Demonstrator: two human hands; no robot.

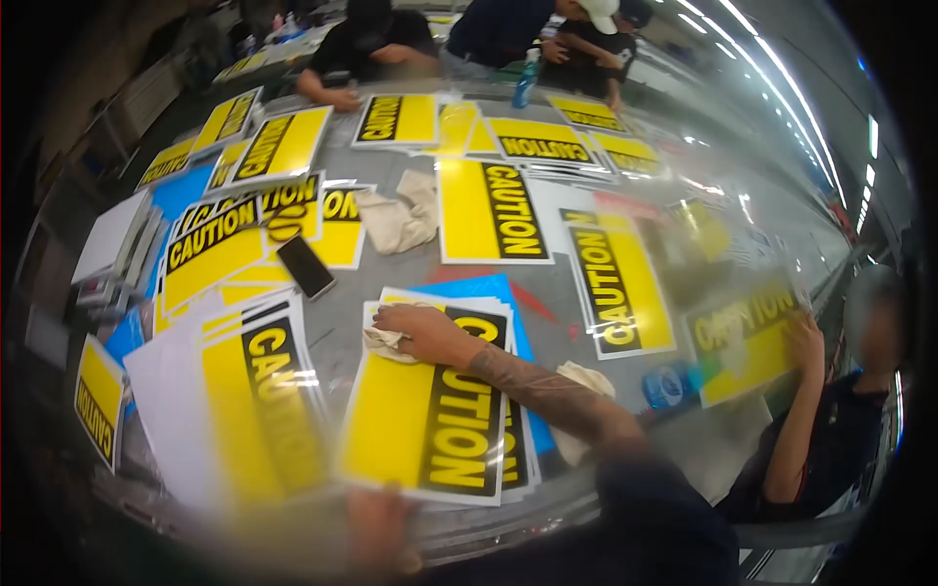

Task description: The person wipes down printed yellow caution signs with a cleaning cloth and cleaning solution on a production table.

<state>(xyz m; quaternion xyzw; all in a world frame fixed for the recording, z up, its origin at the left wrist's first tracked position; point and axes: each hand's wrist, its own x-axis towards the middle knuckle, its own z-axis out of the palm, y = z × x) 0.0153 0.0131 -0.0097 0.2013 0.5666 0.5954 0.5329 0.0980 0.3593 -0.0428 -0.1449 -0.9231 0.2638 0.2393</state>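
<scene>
In the head view a yellow and black CAUTION sign [391, 420] lies on top of a stack in front of me. My right hand [422, 332] reaches across it and presses a bunched off-white cloth [386, 342] onto its far left corner, fingers closed over the cloth. At the near edge of the sign is my left hand [381, 518], blurred, so its fingers cannot be made out. Beneath the stack a blue sheet [479, 288] shows. Left of it lies another stack of CAUTION signs [264, 391], partly blurred.
A dark phone [306, 267], a crumpled cloth [396, 217] and more CAUTION signs [493, 210] lie across the grey table. A blue spray bottle [526, 78] stands at the far side. At right a co-worker [811, 430] holds a sign; other people work opposite.
</scene>
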